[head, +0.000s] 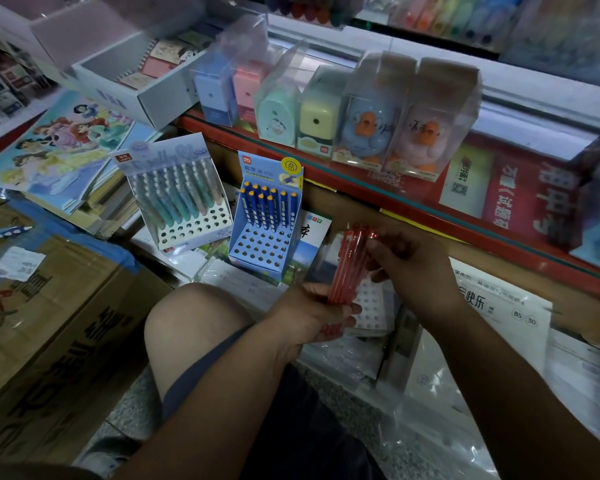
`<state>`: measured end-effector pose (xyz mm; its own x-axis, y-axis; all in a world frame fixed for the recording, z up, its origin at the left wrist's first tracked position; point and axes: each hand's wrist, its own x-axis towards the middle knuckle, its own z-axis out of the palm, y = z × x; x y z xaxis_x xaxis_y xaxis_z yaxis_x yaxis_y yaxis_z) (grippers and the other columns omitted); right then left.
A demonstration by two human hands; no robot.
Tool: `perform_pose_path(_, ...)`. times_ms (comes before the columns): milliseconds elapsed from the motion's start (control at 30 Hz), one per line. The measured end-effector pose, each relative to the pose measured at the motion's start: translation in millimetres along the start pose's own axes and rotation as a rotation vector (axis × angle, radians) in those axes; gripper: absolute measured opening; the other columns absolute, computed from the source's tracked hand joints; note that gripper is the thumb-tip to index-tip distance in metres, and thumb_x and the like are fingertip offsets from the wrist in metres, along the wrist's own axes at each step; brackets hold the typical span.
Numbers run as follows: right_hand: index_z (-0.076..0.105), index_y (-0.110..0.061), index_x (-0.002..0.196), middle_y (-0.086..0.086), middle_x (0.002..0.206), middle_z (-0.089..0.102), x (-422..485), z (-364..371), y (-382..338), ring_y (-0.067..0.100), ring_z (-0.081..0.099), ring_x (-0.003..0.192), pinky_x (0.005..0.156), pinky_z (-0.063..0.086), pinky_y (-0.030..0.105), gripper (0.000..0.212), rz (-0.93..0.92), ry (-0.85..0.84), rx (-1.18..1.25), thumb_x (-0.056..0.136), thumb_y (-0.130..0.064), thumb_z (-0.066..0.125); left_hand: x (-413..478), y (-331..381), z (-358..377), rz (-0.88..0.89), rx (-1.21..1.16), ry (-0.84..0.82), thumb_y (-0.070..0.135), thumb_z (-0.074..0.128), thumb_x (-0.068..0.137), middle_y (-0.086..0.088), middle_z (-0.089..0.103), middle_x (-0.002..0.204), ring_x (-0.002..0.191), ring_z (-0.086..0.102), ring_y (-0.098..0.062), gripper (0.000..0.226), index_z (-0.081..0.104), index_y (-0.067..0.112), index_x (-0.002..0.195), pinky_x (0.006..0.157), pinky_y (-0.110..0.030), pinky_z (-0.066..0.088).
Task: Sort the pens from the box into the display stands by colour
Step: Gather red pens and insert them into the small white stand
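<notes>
The red pens (pixel 347 265), one bundle, are just right of the blue stand (pixel 267 252). The left hand (pixel 309 317) grips their lower end and the right hand (pixel 413 261) holds the top. Behind them lies a white stand (pixel 373 303). Left of the blue stand is a pastel stand (pixel 194 233).

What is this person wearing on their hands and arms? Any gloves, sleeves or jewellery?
Nothing that shows. The left hand and right hand are bare, with no gloves, rings or watch visible. The left forearm and right forearm are uncovered, with no sleeve in view. The only clothing seen is bluish-grey shorts.
</notes>
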<state>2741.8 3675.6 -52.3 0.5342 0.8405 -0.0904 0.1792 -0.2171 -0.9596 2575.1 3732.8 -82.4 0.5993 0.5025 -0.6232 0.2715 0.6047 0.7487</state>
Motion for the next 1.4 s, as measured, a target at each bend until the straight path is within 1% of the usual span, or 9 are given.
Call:
perform_pose_path(167,0.066,-0.009,0.101,0.007,0.08,0.072,-1,-7,4,0.02,0.071,0.07,0.065,0.059,0.031,0.007,-0.009,0.223,0.087,0.095,-0.013,0.066,3,-1,-2,0.036,-0.114,0.122,-0.004,0.071,0.085,-0.006,0.076,0.087,0.075,0.072,-0.017,0.02,0.073,0.011,0.098,0.074,-0.035,0.061)
perform_pose_path(300,0.064,-0.017,0.099,-0.01,0.076,0.064,-1,-16,12,0.0,0.062,0.067,0.062,0.049,0.012,0.007,-0.152,0.431,-0.113,0.094,-0.014,0.067,8,-2,-3,0.032,-0.163,0.167,-0.002,0.07,0.087,-0.012,0.076,0.1,0.09,0.073,-0.023,0.022,0.072,0.009,0.106,0.078,-0.037,0.06)
perform_pose_path(400,0.062,-0.023,0.097,-0.015,0.077,0.064,-2,-16,22,0.003,0.062,0.07,0.06,0.046,0.012,0.009,-0.16,0.391,-0.235,0.094,-0.017,0.067,7,-2,-1,0.027,-0.165,0.161,-0.002,0.07,0.087,-0.01,0.077,0.099,0.089,0.073,-0.021,0.022,0.072,0.01,0.105,0.074,-0.034,0.06)
perform_pose_path(567,0.066,-0.018,0.102,-0.023,0.078,0.058,-4,-10,38,-0.015,0.057,0.072,0.06,0.038,0.0,0.009,-0.158,0.344,-0.392,0.093,-0.017,0.068,5,0,0,0.029,-0.163,0.149,-0.002,0.07,0.087,-0.01,0.077,0.098,0.088,0.073,-0.021,0.022,0.071,0.009,0.106,0.068,-0.029,0.06)
perform_pose_path(867,0.069,-0.012,0.109,-0.007,0.093,0.068,-3,-2,53,0.009,0.062,0.082,0.076,0.046,0.022,0.018,-0.184,0.303,-0.472,0.092,-0.016,0.069,5,1,0,0.032,-0.153,0.156,-0.001,0.068,0.089,-0.011,0.076,0.1,0.089,0.073,-0.021,0.023,0.069,0.007,0.111,0.068,-0.029,0.06)
perform_pose_path(1167,0.072,-0.011,0.106,0.0,0.098,0.072,4,3,56,0.012,0.064,0.085,0.078,0.046,0.023,0.015,-0.209,0.34,-0.515,0.091,-0.014,0.07,5,1,1,0.029,-0.15,0.145,-0.001,0.069,0.088,-0.009,0.077,0.099,0.092,0.074,-0.02,0.025,0.068,0.008,0.112,0.078,-0.034,0.059)
perform_pose_path(1233,0.072,-0.012,0.097,0.002,0.093,0.071,7,4,62,0.017,0.064,0.082,0.075,0.05,0.028,0.008,-0.215,0.319,-0.567,0.09,-0.015,0.07,5,2,1,0.028,-0.149,0.142,-0.001,0.069,0.088,-0.009,0.077,0.1,0.092,0.074,-0.02,0.025,0.069,0.008,0.112,0.079,-0.034,0.059)
perform_pose_path(1333,0.071,-0.015,0.086,0.0,0.081,0.07,7,7,69,0.018,0.065,0.073,0.064,0.043,0.021,0.003,-0.188,0.272,-0.644,0.089,-0.015,0.07,4,2,1,0.034,-0.142,0.139,-0.002,0.069,0.088,-0.008,0.077,0.1,0.092,0.074,-0.019,0.027,0.068,0.007,0.113,0.078,-0.034,0.06)
perform_pose_path(1400,0.07,-0.014,0.095,0.002,0.083,0.072,4,10,70,0.019,0.067,0.072,0.064,0.042,0.022,0.006,-0.17,0.271,-0.664,0.089,-0.015,0.071,3,2,2,0.04,-0.145,0.128,-0.003,0.067,0.089,-0.008,0.077,0.099,0.087,0.075,-0.017,0.027,0.067,0.008,0.113,0.079,-0.036,0.059)
